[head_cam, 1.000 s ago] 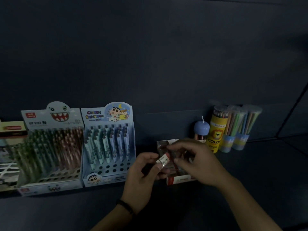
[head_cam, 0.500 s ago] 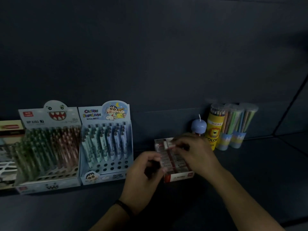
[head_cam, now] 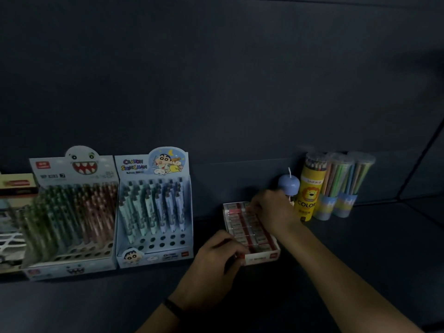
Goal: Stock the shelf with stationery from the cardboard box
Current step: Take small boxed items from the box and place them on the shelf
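Observation:
On the dark shelf [head_cam: 360, 248] stands a small open eraser box [head_cam: 262, 258], white and red, filled with rows of wrapped erasers [head_cam: 240, 228]. My left hand [head_cam: 216, 259] grips the box's front left corner with curled fingers. My right hand [head_cam: 272, 209] reaches over the box's back right part, and its fingertips pinch an eraser in the back row. The cardboard box is not in view.
Left of the eraser box stand a cartoon pen display [head_cam: 155, 207] and a monster-face pen display [head_cam: 72, 212], with more packs [head_cam: 14, 188] at the far left. Behind and to the right are a blue-capped item [head_cam: 288, 185], a yellow colour-pencil tube [head_cam: 311, 188] and clear pencil tubes [head_cam: 346, 183].
The eraser that both hands held above the box has gone down into the back row with my right hand. My left hand dropped to the box's front left corner.

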The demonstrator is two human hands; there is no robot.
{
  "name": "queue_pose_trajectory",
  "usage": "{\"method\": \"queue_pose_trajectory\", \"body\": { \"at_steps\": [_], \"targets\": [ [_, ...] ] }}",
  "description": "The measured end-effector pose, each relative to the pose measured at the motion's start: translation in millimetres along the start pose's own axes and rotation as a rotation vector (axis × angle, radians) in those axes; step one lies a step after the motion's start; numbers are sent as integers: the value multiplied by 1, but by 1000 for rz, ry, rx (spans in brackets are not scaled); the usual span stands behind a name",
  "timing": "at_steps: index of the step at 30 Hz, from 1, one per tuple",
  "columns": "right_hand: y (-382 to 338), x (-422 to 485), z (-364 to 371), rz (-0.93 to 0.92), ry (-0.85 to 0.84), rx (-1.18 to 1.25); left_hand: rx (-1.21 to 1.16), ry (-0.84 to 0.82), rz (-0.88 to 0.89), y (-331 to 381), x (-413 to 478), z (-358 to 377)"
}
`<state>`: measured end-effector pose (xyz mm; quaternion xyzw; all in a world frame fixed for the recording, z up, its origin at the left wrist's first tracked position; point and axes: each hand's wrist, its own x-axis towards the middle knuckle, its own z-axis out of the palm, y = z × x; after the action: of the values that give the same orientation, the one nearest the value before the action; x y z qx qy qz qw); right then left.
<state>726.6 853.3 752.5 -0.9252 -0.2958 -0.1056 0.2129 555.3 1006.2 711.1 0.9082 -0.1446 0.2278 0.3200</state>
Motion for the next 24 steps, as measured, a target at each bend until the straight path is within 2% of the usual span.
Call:
{"method": "queue_pose_trajectory", "body": {
  "at_steps": [6, 12, 18, 21, 24],
  "targets": [
    [-10, 0, 18, -42, 63, 87, 32, -9, -60, -5, -7, -9],
    [-23, 0, 25, -7, 78, 168, 63, -20, -72, -6, -9, -15],
    [-28, -5, 2, 25, -2, 201, 103, -32, -73, 0, -9, -20],
    [-28, -34, -21, 44, 98, 270, 113, 42, -81, 7, -8, -23],
    [-28, -85, -36, 100, 250, 278, 105, 76, 4, 17, -7, -30]
  ]
}}
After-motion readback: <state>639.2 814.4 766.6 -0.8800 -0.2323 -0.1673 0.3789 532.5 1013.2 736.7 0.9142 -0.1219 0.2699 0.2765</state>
